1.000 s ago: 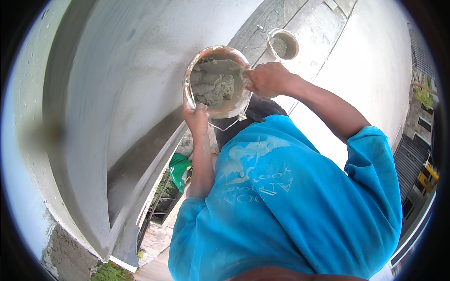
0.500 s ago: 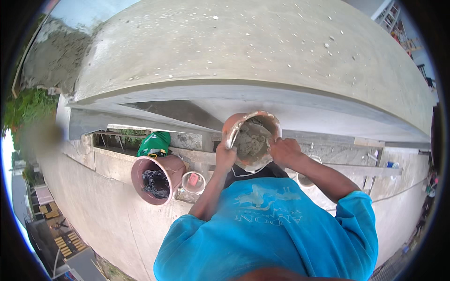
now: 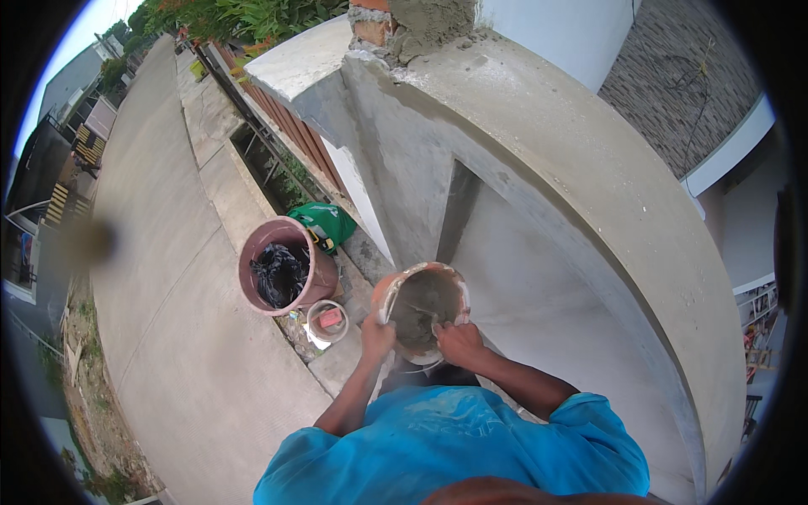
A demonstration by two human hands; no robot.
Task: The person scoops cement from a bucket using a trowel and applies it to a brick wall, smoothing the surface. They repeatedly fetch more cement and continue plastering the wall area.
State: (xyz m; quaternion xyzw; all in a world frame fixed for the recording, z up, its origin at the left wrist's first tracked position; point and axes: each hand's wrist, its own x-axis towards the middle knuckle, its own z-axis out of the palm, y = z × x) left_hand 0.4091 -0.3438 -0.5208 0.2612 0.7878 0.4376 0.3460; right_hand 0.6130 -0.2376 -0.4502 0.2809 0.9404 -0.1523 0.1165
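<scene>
In front of my body is an orange bucket (image 3: 380,296) with a pale, mortar-smeared rim, tilted so that its mouth shows. Wet grey mortar (image 3: 418,296) lies inside. My left hand (image 3: 378,338) is closed on the left side of the rim. Over the lower right rim, my right hand (image 3: 459,343) is closed, its fingertips inside the mouth just above the mortar. A small light streak shows at those fingertips, but what they hold is not clear.
Left stands a large pinkish bucket (image 3: 316,290) lined with black plastic. A green bag (image 3: 330,220) lies behind it, and a small pail (image 3: 313,324) holding a red block sits beside it. A grey plastered wall (image 3: 539,278) with a curved ledge (image 3: 589,177) rises ahead and right.
My view has turned left along the wall, bringing in the ledge's corner with bricks and the road. The bucket stays between both hands and sits lower and further left in view.
</scene>
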